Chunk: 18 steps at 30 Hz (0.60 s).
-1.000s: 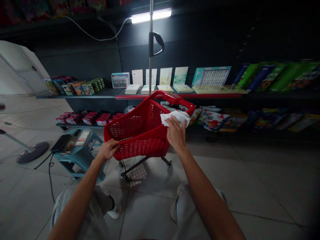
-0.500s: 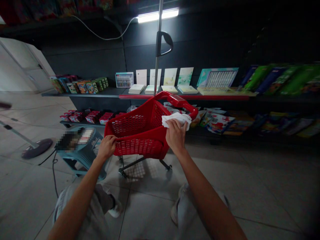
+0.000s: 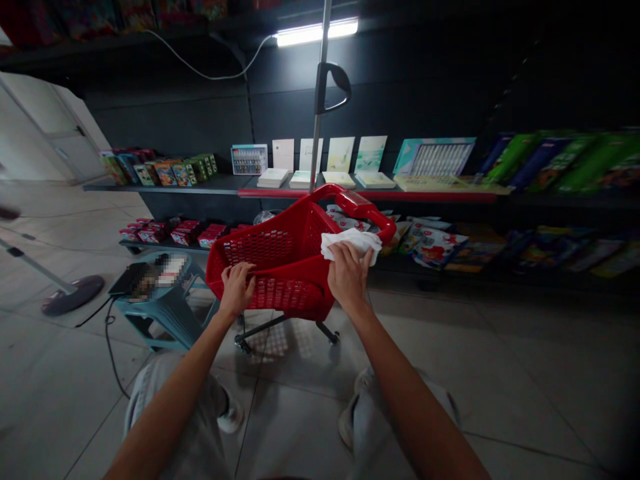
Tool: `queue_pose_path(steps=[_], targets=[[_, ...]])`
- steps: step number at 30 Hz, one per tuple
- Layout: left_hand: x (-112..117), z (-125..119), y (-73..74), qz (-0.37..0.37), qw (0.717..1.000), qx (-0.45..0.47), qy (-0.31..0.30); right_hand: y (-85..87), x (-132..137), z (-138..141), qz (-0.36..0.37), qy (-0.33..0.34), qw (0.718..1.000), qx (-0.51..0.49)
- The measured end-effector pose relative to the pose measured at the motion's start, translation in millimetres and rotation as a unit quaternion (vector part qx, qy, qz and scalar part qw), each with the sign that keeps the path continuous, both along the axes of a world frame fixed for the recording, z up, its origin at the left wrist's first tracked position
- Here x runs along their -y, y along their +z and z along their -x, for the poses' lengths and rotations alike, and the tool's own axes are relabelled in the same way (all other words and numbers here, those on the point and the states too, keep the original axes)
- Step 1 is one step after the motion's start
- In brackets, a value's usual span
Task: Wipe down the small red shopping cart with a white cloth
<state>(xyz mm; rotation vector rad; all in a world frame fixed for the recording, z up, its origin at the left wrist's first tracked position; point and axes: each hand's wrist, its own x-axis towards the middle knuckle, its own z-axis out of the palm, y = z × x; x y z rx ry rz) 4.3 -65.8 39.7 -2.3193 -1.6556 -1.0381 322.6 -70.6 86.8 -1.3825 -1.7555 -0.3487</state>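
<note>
A small red plastic shopping cart (image 3: pixel 280 260) on wheels stands on the tiled floor in front of me. My left hand (image 3: pixel 237 288) grips its near rim, fingers curled over the edge. My right hand (image 3: pixel 347 275) presses a crumpled white cloth (image 3: pixel 352 239) against the cart's right rim, just below the red handle (image 3: pixel 350 200). The fingers are closed on the cloth. My knees and shoes show at the bottom of the view.
A teal plastic stool (image 3: pixel 165 300) with a dark item on top stands left of the cart. A fan base (image 3: pixel 73 293) and cable lie further left. Dark shelves (image 3: pixel 300 190) of boxed goods and books run behind, with a metal pole (image 3: pixel 320 93) in front.
My left hand has shifted right along the cart's near rim and higher, onto the top edge. The right hand with the cloth stays on the right rim, moved slightly.
</note>
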Motion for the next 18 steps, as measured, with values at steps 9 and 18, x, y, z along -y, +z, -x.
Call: queue_pose_path(steps=[9, 18], targets=[[-3, -9, -6.5, 0.007, 1.0, 0.009, -0.026, 2.8, 10, 2, 0.014, -0.002, 1.0, 0.001], [-3, -11, -5.1, 0.009, 1.0, -0.014, -0.009, 8.3, 12, 5, 0.028, -0.004, 1.0, 0.001]])
